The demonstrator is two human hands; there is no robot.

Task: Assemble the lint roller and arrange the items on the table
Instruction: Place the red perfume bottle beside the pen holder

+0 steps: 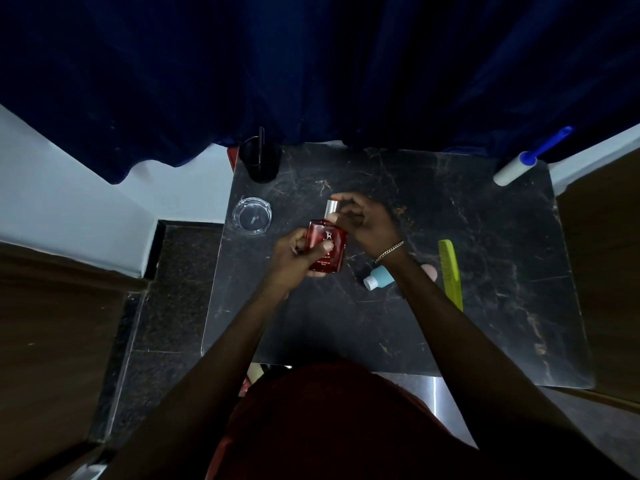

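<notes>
A red perfume bottle [330,245] is held above the middle of the black marble table [450,323]. My left hand [298,258] grips the bottle's body from the left. My right hand [367,225] pinches its silver cap [332,206] at the top. The lint roller [519,168], white roll on a blue handle, lies at the table's far right corner, with the handle pointing off the edge. A yellow-green comb [451,271] lies to the right of my right wrist. A small blue bottle [379,277] with a white cap lies partly under my right forearm.
A black cup [259,161] with a dark stick in it stands at the far left corner. A clear glass ashtray [251,215] sits in front of it. A pink object [430,271] peeks out beside my forearm. A dark blue curtain [311,64] hangs behind the table.
</notes>
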